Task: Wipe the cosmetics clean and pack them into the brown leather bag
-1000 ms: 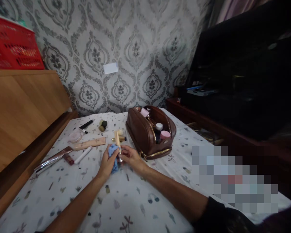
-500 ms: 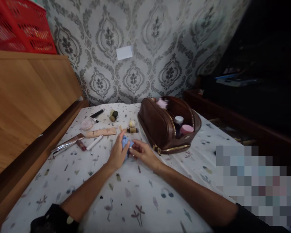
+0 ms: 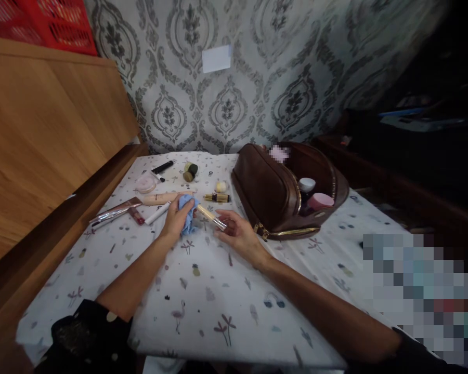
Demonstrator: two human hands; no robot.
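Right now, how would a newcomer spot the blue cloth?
Start at the open brown bag. Left of it in view, the left hand grips the crumpled cloth. Soft blue folds set it apart from the pale, partly silver stick extending toward the right hand.

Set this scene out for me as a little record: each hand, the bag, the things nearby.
Left hand: grips a blue cloth, from which a slim pale stick extends
Right hand: close to the stick's silver end; contact unclear
Bag: brown, open, a white-lidded container and a pink-lidded container inside
Near the hands: gold-and-black tube, peach tube
Surface: white patterned cover
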